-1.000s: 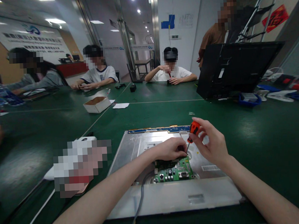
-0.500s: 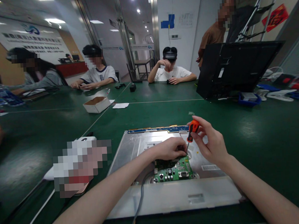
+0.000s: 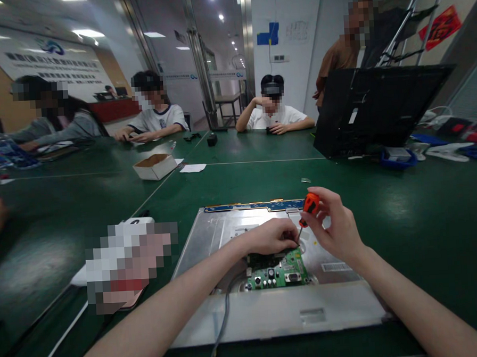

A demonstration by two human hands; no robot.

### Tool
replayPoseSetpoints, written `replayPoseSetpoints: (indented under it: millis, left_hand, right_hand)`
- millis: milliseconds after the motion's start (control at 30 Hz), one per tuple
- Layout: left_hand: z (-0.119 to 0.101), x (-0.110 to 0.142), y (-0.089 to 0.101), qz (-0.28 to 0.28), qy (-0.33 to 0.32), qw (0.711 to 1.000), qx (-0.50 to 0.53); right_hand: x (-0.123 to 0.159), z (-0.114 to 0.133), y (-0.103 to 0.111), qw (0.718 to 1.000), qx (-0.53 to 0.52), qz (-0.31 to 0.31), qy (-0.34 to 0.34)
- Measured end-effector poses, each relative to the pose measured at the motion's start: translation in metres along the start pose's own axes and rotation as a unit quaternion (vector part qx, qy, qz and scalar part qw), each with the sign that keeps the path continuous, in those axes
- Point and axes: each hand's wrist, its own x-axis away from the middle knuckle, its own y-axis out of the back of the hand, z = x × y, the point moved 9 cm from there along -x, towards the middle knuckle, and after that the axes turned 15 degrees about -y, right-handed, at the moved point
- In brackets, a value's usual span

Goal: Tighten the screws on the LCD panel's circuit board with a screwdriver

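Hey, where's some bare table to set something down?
Bare green tabletop lies between the metal panel and blue tray, and between panel and white box. It's crowded at the circuit board, where left hand, right hand and screwdriver gather, and around the pixelated items left of the panel.

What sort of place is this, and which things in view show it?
Probably a workroom in an office: people sit at a wide green table, a lettered sign shows in the background, and the right hand holds a screwdriver by a circuit board.

Panel [image 3: 269, 315]: smooth metal, satin sheen. Above it, screwdriver [image 3: 310, 203]: plastic hdl., metal shaft. Under it, glossy tbl. [image 3: 432, 216]
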Motion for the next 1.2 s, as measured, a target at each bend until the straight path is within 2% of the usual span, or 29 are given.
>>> replayPoseSetpoints:
  millis: [267, 767, 1033, 1200]
  left_hand:
    - [-0.0001, -0.0006, -0.0003, -0.004, -0.010, 1.000, 0.023]
    - [0.0068, 0.0000, -0.0017, -0.012, 0.011, 0.998, 0.055]
    - [0.0078, -0.0008, -0.0015, -0.013, 0.004, 0.999, 0.050]
    - [0.0077, -0.0003, -0.0013, -0.004, 0.003, 0.999, 0.046]
  right_hand:
    - [0.0013, 0.0045, 0.0005, 1.000, -0.004, -0.004, 0.019]
    - [-0.0001, -0.0001, 0.0037, 1.000, 0.015, -0.023, 0.006]
    - [0.0024, -0.0040, -0.0023, 1.000, 0.001, 0.013, -0.017]
    - [0.0019, -0.0044, -0.0012, 1.000, -0.003, 0.002, -0.017]
